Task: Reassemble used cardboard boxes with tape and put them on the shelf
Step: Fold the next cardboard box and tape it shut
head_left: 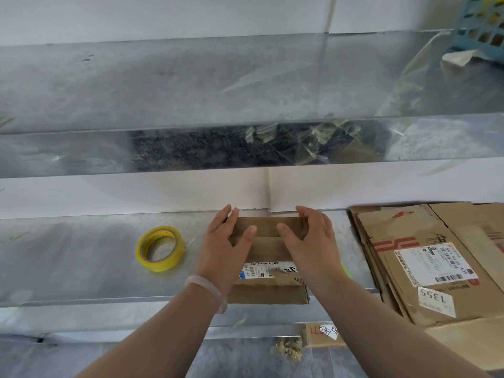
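— Where is the small cardboard box [268,248]?
— Lower centre of the frame, on the metal shelf [81,257], with its shipping label facing up.
— And the person's hands?
— Both press on its top. The left hand [226,241] and the right hand [309,241] lie flat, fingers nearly straight and clamped on nothing. The 2 thumbs point at each other.
— Anything nearby?
— A yellow tape roll [161,267] lies left of the box. Flattened cartons [425,257] are stacked at lower right.

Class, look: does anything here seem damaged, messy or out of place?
Crumpled clear tape clings to the upper shelf's front edge, the small box's shipping label is torn, and shredded scraps lie on the floor.
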